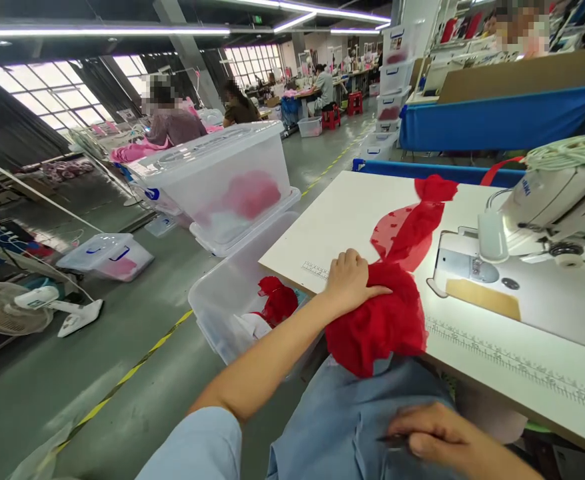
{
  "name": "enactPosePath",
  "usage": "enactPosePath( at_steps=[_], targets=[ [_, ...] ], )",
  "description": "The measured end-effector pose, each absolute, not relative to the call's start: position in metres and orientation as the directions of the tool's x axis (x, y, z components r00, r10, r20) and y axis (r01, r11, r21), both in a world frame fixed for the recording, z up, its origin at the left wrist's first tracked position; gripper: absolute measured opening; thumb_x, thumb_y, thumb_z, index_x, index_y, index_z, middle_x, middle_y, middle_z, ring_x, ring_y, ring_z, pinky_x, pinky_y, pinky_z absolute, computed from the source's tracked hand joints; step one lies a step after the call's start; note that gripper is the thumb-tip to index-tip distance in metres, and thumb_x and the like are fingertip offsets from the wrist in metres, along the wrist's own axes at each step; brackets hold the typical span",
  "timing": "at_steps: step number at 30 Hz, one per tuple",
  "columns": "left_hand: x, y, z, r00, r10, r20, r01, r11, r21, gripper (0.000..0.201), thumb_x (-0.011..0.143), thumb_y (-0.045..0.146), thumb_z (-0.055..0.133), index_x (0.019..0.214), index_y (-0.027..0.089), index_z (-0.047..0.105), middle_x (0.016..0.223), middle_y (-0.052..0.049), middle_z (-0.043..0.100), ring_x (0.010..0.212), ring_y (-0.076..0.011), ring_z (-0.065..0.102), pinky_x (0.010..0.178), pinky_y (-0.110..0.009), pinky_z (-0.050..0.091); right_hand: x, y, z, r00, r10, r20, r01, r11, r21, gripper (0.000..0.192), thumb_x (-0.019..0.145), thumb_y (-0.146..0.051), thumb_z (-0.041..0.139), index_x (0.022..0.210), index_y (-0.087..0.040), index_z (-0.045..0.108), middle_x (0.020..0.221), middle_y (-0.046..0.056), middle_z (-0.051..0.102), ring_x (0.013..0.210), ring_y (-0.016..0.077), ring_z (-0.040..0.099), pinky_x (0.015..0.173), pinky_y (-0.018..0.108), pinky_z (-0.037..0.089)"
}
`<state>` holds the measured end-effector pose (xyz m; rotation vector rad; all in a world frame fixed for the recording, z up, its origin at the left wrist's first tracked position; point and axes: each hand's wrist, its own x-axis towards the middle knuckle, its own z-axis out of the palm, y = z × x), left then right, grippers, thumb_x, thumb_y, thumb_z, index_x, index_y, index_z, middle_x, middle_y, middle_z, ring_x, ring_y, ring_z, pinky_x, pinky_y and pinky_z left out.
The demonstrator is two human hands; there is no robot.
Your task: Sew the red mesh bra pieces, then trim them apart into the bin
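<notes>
Left hand (350,280) lies palm-down on the bunched red fabric (382,320) at the near edge of the white table (342,213), grip clenched on its top; right hand (435,433) rests on the lap, grip closed around a thin dark tool (392,439).

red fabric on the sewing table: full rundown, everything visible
The red fabric looks sheer, mesh-like with faint dots. It is bunched at the near edge of the white table, spilling onto the person's lap, while a thinner strip trails up past the sewing machine. The left hand rests on the bunch; the right hand is clear of it.
</notes>
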<state>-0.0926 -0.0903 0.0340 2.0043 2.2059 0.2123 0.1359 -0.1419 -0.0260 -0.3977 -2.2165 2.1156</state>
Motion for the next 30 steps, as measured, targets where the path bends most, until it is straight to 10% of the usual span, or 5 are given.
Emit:
enactPosePath(
  at_steps=[2, 8, 23, 30],
  targets=[
    [-0.091, -0.121, 0.036, -0.025, 0.997, -0.079, 0.976, 0.041, 0.214, 0.032, 0.091, 0.041, 0.061, 0.106, 0.014, 0.051, 0.120, -0.014, 0.054, 0.109, -0.0281, 0.054, 0.092, -0.037, 0.042, 0.145, -0.130, -0.011, -0.981, 0.186, -0.061, 0.050, -0.065, -0.997, 0.053, 0.088, -0.069, 0.050, 0.097, -0.027, 0.080, 0.072, 0.005, 0.063, 0.061, 0.0157, 0.053, 0.059, 0.027, 0.042],
    [-0.109, -0.227, 0.034, 0.186, 0.925, -0.332, 0.933, -0.060, 0.355, 0.031, 0.075, 0.006, 0.057, 0.096, 0.021, 0.041, 0.085, -0.001, 0.060, 0.077, -0.0211, 0.058, 0.062, -0.030, 0.035, 0.124, -0.128, -0.014, -0.734, 0.637, -0.236, 0.052, -0.294, -0.954, 0.054, 0.077, -0.071, 0.063, 0.095, -0.023, 0.081, 0.056, 0.001, 0.051, 0.054, 0.0140, 0.039, 0.057, 0.030, 0.038],
    [-0.115, -0.295, 0.019, 0.201, 0.909, -0.364, 0.958, -0.105, 0.266, 0.016, 0.091, 0.006, 0.035, 0.095, 0.018, 0.044, 0.083, -0.006, 0.066, 0.072, -0.0186, 0.058, 0.065, -0.030, 0.038, 0.064, -0.162, -0.045, -0.887, 0.297, -0.353, 0.218, -0.405, -0.888, 0.052, 0.078, -0.067, 0.065, 0.103, -0.023, 0.079, 0.097, 0.008, 0.076, 0.095, 0.0269, 0.066, 0.093, 0.041, 0.048],
    [-0.109, -0.290, 0.025, 0.211, 0.831, -0.514, 0.964, -0.089, 0.252, 0.017, 0.086, 0.006, 0.046, 0.099, 0.018, 0.045, 0.085, -0.005, 0.067, 0.072, -0.0199, 0.060, 0.059, -0.030, 0.031, 0.060, -0.169, -0.065, -0.803, 0.494, -0.334, 0.178, -0.336, -0.925, 0.057, 0.073, -0.073, 0.065, 0.086, -0.020, 0.079, 0.075, 0.004, 0.072, 0.074, 0.0205, 0.062, 0.072, 0.032, 0.051]
  ],
)
